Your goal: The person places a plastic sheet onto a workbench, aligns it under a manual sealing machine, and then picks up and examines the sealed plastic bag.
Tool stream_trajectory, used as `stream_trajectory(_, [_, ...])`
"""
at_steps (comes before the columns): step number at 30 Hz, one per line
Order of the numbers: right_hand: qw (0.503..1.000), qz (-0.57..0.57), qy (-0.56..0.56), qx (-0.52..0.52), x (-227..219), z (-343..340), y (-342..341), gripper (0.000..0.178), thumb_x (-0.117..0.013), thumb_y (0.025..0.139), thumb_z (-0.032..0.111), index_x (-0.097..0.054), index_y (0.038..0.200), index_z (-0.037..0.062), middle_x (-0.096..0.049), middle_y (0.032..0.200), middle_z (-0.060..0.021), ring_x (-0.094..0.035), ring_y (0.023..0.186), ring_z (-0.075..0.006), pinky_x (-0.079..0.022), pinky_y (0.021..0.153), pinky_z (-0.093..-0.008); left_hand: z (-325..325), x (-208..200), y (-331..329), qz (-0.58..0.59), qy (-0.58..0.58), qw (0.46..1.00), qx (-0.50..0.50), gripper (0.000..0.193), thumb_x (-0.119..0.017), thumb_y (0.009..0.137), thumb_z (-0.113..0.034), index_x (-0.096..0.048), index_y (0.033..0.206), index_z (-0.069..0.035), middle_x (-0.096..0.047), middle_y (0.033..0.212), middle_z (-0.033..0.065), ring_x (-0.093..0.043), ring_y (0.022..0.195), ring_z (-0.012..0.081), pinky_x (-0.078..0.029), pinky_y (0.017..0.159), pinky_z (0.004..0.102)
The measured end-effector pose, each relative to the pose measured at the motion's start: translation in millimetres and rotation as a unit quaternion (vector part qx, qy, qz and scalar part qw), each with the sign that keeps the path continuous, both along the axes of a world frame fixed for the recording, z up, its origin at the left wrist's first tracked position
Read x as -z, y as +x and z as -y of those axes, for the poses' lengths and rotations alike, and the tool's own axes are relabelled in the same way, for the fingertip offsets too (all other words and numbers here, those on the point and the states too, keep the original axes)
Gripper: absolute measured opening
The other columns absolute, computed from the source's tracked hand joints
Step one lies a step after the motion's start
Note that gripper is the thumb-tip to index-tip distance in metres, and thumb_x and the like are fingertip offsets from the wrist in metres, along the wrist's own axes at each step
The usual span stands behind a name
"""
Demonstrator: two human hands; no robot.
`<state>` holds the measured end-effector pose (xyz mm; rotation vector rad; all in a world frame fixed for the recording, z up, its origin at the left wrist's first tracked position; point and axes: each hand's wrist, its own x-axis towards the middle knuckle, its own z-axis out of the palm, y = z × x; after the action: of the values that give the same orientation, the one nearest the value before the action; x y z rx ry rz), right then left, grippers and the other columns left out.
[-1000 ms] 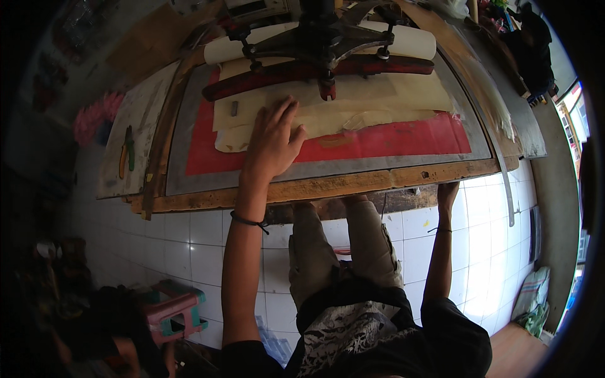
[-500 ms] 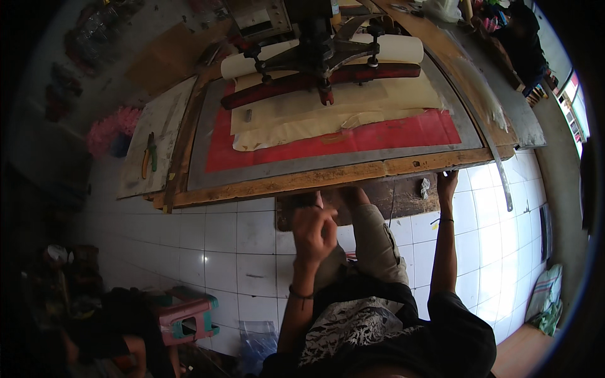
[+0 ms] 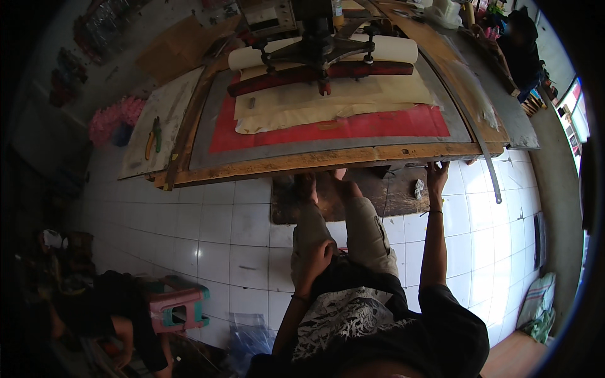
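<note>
Lying over the red sheet (image 3: pixel 378 125) below the red bar (image 3: pixel 373 69), the cream sheets (image 3: pixel 334 104) appear laid out, bar contact unconfirmed; right hand (image 3: pixel 437 176) is at the worktop (image 3: pixel 315 159) edge, left hand (image 3: pixel 319 256) at the lap, both grips indeterminable.

Head view, taken from the wearer's own head through the left of two fisheye lenses worn side by side. The lens faces steeply down and forward: the dark shirt (image 3: pixel 378 327) lies nearest, at the lower edge; the tiled floor (image 3: pixel 249 227) spreads below; the table (image 3: pixel 315 162) crosses the upper part, its front edge in frame from end to end. Picture left is the wearer's left. Straight lines bow toward the dark, rounded rim.
</note>
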<state>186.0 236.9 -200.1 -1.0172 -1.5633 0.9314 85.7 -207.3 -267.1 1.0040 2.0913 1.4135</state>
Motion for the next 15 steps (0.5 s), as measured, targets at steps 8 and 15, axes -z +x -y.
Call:
stream_trajectory(8, [0.993, 0.048, 0.109, -0.011, 3.4, -4.1, -1.0, 0.071, -0.077, 0.081, 0.006, -0.038, 0.14, -0.0019, -0.056, 0.131, -0.0229, -0.061, 0.115, -0.0331, -0.052, 0.091, -0.0373, 0.4, -12.0, -2.5, -0.069, -0.033, 0.997, -0.002, 0.018, -0.06, 0.088, -0.008, -0.066, 0.104, -0.001, -0.069, 0.095, 0.0217, -0.066, 0.091, 0.0392, -0.052, 0.08, 0.043])
stream_trajectory(15, [0.997, 0.027, 0.07, 0.012, -1.9, 2.3, -1.8, 0.073, -0.078, 0.08, 0.007, -0.038, 0.14, -0.003, -0.056, 0.13, -0.023, -0.06, 0.115, -0.0338, -0.053, 0.092, -0.039, 3.5, -18.1, -2.4, -0.063, -0.051, 0.997, 0.01, 0.02, -0.06, 0.089, -0.008, -0.066, 0.106, -0.001, -0.068, 0.099, 0.022, -0.065, 0.094, 0.0392, -0.051, 0.083, 0.0421])
